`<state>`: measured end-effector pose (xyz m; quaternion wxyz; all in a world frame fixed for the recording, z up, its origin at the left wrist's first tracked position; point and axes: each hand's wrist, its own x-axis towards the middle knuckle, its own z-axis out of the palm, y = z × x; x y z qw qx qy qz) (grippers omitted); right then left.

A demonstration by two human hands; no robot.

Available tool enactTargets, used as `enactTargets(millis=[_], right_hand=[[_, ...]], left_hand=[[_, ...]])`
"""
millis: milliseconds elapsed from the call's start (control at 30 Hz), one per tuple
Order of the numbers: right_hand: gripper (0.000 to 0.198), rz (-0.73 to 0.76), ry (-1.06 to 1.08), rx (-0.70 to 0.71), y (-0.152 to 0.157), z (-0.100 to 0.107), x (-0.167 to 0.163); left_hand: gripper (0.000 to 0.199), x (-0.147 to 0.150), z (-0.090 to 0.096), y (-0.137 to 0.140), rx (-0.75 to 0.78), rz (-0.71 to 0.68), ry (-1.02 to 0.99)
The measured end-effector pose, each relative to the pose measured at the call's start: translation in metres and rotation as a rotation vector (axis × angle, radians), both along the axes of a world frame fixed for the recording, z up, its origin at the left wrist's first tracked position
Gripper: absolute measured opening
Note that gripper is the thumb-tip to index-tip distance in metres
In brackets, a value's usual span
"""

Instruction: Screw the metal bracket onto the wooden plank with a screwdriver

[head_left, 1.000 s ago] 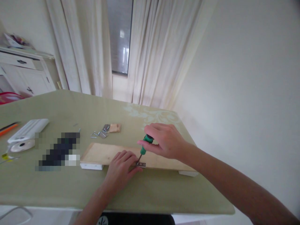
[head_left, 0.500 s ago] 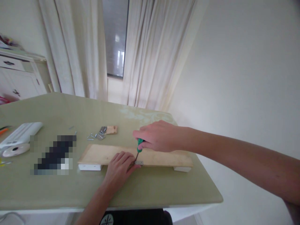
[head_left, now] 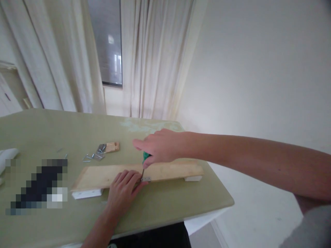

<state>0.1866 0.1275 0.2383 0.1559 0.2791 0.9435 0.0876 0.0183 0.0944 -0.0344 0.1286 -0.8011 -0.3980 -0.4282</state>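
A long pale wooden board (head_left: pixel 165 171) lies on two white blocks on the green table (head_left: pixel 168 206). My right hand (head_left: pixel 159 147) grips a green-handled screwdriver (head_left: pixel 145 160), its tip down on a small metal bracket (head_left: pixel 146 179) at the board's near edge. Beside that bracket my left hand (head_left: pixel 122 189) presses flat on the board, its fingertips touching the metal.
Loose metal brackets and screws (head_left: pixel 93 157) and a small wooden piece (head_left: pixel 112 147) lie behind the board. A blurred dark object (head_left: pixel 38 186) sits at the left. Curtains (head_left: pixel 152 58) and a window are behind the table; its right edge (head_left: pixel 222 193) is near.
The view has swung right and tilted, so the table contents slid left in frame. My right hand has come lower over the screwdriver handle. The left hand stays by the bracket.
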Motion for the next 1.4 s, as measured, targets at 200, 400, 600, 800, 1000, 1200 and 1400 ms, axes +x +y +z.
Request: enactTargets(millis=[200,400,600,800,1000,1200,1400], right_hand=[[0.05,-0.04,0.065,0.14,-0.002,-0.004,0.004],[0.041,-0.017,0.052,0.056,-0.005,-0.003,0.01],[0.039,-0.005,0.058,-0.031,-0.005,-0.002,0.016],[0.048,-0.157,0.09,0.027,-0.007,-0.002,0.018],[0.048,-0.116,0.063,0.038,-0.004,0.0,0.016],[0.047,-0.005,0.01,-0.008,0.008,0.002,0.008],[0.049,-0.111,-0.021,0.057,0.005,0.005,0.01]], left_hand=[[0.019,-0.001,-0.001,0.002,0.029,-0.007,0.025],[0.021,0.0,-0.001,0.003,0.057,0.016,0.023],[0.021,0.0,-0.002,0.002,0.047,0.017,0.015],[0.022,0.002,0.0,0.001,0.029,0.033,0.012],[0.024,0.003,-0.004,0.0,0.003,0.061,0.006],[0.025,0.004,-0.003,-0.002,-0.011,0.078,0.01],[0.027,0.004,-0.002,-0.001,-0.023,0.068,0.011]])
